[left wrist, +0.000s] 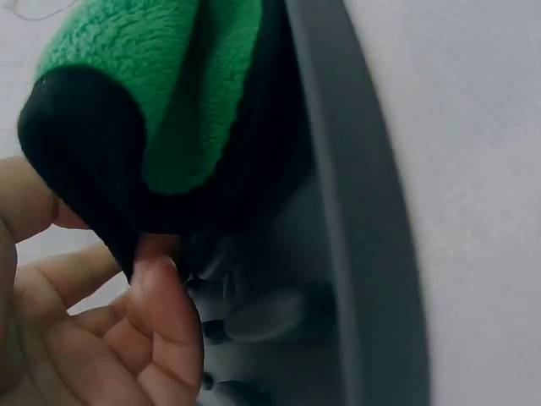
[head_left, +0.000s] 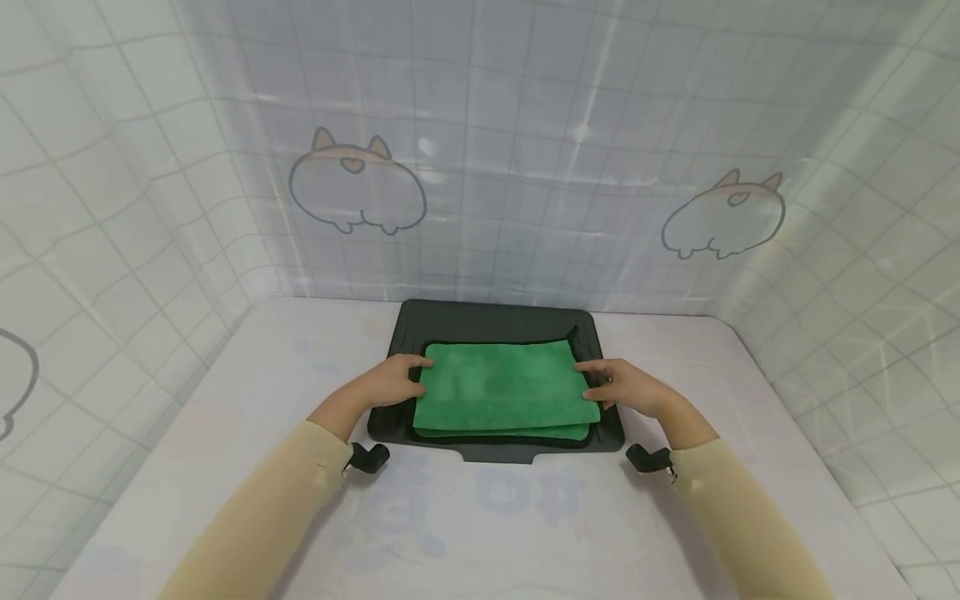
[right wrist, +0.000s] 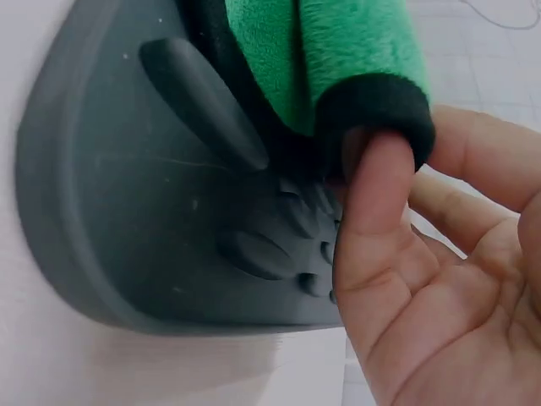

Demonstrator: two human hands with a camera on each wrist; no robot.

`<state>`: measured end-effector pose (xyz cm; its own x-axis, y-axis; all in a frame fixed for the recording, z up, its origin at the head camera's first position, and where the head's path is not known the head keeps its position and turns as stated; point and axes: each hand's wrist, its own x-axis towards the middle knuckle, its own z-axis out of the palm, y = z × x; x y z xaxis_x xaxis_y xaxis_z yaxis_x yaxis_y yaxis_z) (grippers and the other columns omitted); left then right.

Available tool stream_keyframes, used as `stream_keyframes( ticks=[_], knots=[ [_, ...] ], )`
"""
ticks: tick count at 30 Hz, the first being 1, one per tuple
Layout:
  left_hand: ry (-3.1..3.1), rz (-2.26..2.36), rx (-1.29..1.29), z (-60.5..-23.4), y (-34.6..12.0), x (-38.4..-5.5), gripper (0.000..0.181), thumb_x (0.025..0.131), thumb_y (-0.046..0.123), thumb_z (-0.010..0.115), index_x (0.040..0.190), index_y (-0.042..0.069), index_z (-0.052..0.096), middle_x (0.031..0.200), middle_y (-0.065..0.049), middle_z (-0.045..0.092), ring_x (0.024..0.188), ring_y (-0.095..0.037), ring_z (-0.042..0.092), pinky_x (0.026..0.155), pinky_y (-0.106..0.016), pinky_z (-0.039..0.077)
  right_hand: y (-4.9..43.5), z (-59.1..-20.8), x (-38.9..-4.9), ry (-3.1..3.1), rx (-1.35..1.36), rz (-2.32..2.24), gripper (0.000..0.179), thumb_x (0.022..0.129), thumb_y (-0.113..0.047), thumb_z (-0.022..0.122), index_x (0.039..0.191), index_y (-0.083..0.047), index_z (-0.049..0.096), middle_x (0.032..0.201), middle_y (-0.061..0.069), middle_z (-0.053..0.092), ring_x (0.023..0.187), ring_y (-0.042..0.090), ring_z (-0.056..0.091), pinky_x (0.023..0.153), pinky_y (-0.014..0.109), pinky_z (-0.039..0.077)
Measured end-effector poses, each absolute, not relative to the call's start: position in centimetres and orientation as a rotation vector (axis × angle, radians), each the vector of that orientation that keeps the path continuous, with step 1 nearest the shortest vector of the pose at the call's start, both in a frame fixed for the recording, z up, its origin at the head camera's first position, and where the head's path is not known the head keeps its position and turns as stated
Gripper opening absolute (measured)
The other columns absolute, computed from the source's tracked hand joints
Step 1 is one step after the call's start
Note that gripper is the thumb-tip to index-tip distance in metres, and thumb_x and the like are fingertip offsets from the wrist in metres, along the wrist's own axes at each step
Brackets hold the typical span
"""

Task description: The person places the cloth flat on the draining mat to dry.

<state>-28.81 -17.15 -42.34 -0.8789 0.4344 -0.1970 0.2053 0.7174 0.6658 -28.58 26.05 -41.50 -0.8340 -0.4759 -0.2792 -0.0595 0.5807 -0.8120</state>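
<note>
A green fleecy towel [head_left: 498, 383] with dark edging lies folded over a dark grey tray [head_left: 487, 318]. At its left side my left hand [head_left: 390, 381] pinches the dark edge between thumb and fingers; the left wrist view shows the thumb tucked under the towel's fold [left wrist: 110, 110]. On the opposite side my right hand [head_left: 628, 385] pinches the other edge. There, in the right wrist view, the right thumb sits inside the rolled edge [right wrist: 376, 97] while the fingers lie outside it. A lower layer of the towel shows beneath the upper one at the front.
The tray has raised oval ridges [right wrist: 254, 254] and a front tab [head_left: 497, 454]. It stands on a pale, faintly printed table covering [head_left: 480, 533]. Behind rises a white gridded curtain [head_left: 525, 167] with cartoon drawings, and similar sheets hang on both sides.
</note>
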Motion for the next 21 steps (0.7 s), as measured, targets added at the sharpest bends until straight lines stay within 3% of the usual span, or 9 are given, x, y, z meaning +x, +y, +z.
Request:
stream_keyframes(
  ticks=[9, 21],
  knots=[
    [2.627, 0.997, 0.462, -42.9, -17.0, -29.8, 0.051, 0.102, 0.019, 0.059, 0.148, 0.003, 0.046, 0.154, -0.023, 0.039, 0.142, -0.044, 0.035, 0.111, -0.059, 0.035, 25.8, -42.2, -30.5, 2.358, -0.35, -1.214, 0.049, 0.103, -0.021, 0.06, 0.148, -0.005, 0.048, 0.141, 0.022, 0.049, 0.1, 0.025, 0.06, 0.089, 0.041, 0.054],
    [2.716, 1.012, 0.519, -42.7, -17.1, -31.1, 0.031, 0.102, 0.009, 0.058, 0.131, 0.005, 0.065, 0.141, -0.022, 0.054, 0.125, -0.038, 0.054, 0.097, -0.05, 0.049, 24.7, -42.6, -32.0, 2.528, -0.323, -1.124, 0.043, 0.098, -0.013, 0.066, 0.139, -0.002, 0.059, 0.148, 0.027, 0.045, 0.108, 0.029, 0.065, 0.082, 0.039, 0.057]
  ],
)
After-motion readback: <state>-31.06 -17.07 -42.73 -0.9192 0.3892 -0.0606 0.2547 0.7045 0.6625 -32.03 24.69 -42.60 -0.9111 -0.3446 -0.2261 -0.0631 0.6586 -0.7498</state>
